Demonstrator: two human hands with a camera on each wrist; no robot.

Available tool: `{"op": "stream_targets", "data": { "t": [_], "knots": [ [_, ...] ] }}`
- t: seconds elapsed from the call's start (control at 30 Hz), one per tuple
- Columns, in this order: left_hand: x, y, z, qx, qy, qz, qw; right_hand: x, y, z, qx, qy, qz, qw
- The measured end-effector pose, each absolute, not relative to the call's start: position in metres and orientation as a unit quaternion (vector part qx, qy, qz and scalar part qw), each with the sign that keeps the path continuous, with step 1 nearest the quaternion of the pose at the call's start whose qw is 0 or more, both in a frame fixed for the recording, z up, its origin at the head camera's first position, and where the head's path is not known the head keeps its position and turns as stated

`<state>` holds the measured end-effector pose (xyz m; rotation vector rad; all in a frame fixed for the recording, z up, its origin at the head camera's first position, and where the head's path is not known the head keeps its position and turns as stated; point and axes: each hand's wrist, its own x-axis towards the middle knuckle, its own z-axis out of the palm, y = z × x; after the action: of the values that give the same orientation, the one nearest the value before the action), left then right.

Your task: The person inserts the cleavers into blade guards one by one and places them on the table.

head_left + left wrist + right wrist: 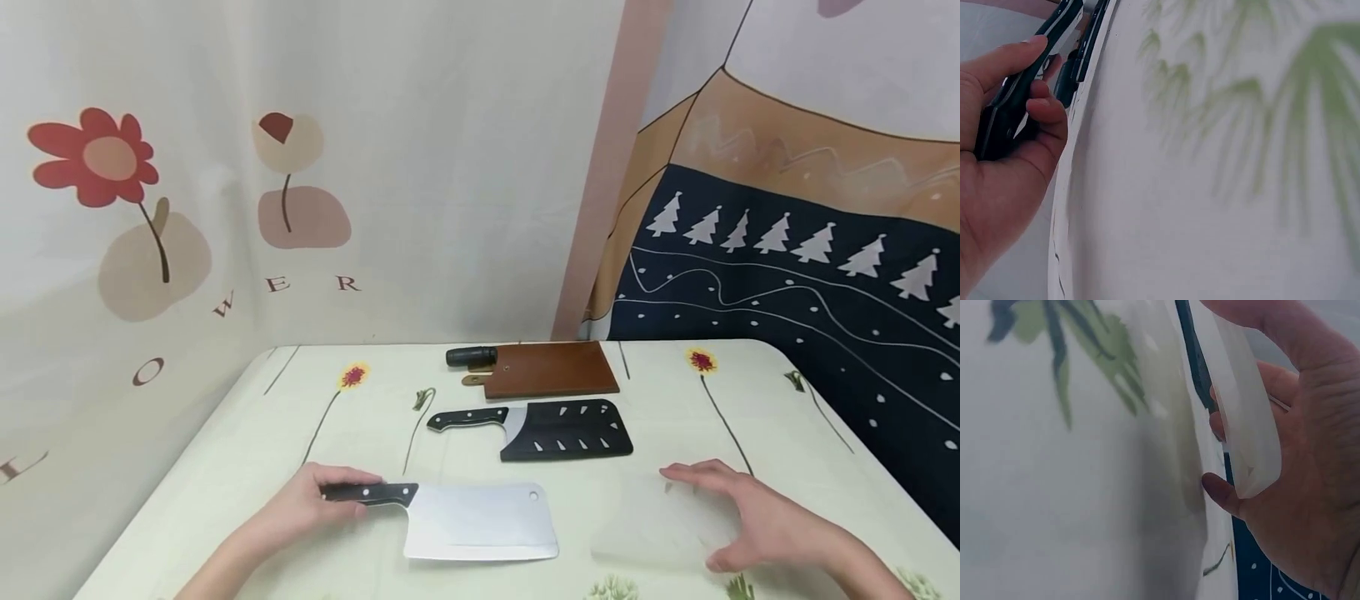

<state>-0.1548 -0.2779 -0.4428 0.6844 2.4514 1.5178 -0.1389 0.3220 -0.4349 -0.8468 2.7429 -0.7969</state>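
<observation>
A cleaver (pixel 480 522) with a broad plain steel blade and black riveted handle points rightward in the head view. My left hand (pixel 300 508) grips its handle (pixel 1007 112), thumb and fingers on either side in the left wrist view. To the right, a translucent whitish blade cover (pixel 641 521) lies in my right hand (pixel 757 521). Thumb and fingers hold the cover (pixel 1252 425) by its outer edges, as the right wrist view shows. A gap separates the blade's tip from the cover. The cover is faint against the pale cloth.
Behind the cleaver lies another knife (pixel 465 418) with a black slotted cover (pixel 566 429) on its blade. Farther back is a brown sheath (pixel 555 369) with a black handle (pixel 471 357) beside it. A flower-printed cloth covers the table (pixel 247 467); printed curtains (pixel 450 167) hang behind.
</observation>
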Motion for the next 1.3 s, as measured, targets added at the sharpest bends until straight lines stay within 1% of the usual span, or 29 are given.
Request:
{"op": "stream_targets", "data": {
  "t": [0.13, 0.23, 0.3, 0.37, 0.53, 0.77, 0.9, 1.07, 1.3],
  "knots": [
    [-0.155, -0.276, -0.442, 0.243, 0.806, 0.529, 0.104, -0.143, 0.314, -0.429, -0.301, 0.916, -0.261, 0.052],
    [-0.155, -0.274, -0.437, 0.228, 0.801, 0.541, 0.116, -0.145, 0.308, -0.424, -0.314, 0.913, -0.258, 0.025],
    [-0.156, -0.272, -0.432, 0.210, 0.802, 0.547, 0.115, -0.147, 0.303, -0.420, -0.315, 0.913, -0.259, 0.017],
    [-0.157, -0.269, -0.428, 0.188, 0.805, 0.552, 0.108, -0.150, 0.299, -0.417, -0.324, 0.908, -0.265, -0.001],
    [-0.163, -0.263, -0.419, 0.162, 0.812, 0.557, 0.066, -0.157, 0.286, -0.415, -0.330, 0.901, -0.281, -0.033],
    [-0.168, -0.258, -0.415, 0.104, 0.821, 0.561, 0.024, -0.167, 0.270, -0.409, -0.337, 0.897, -0.283, -0.034],
    [-0.170, -0.256, -0.413, 0.091, 0.820, 0.565, 0.001, -0.172, 0.263, -0.407, -0.339, 0.898, -0.277, -0.038],
    [-0.172, -0.255, -0.412, 0.093, 0.816, 0.570, -0.009, -0.175, 0.256, -0.404, -0.334, 0.901, -0.274, -0.028],
    [-0.172, -0.255, -0.412, 0.090, 0.809, 0.581, -0.010, -0.176, 0.252, -0.402, -0.331, 0.899, -0.284, -0.025]
  ]
}}
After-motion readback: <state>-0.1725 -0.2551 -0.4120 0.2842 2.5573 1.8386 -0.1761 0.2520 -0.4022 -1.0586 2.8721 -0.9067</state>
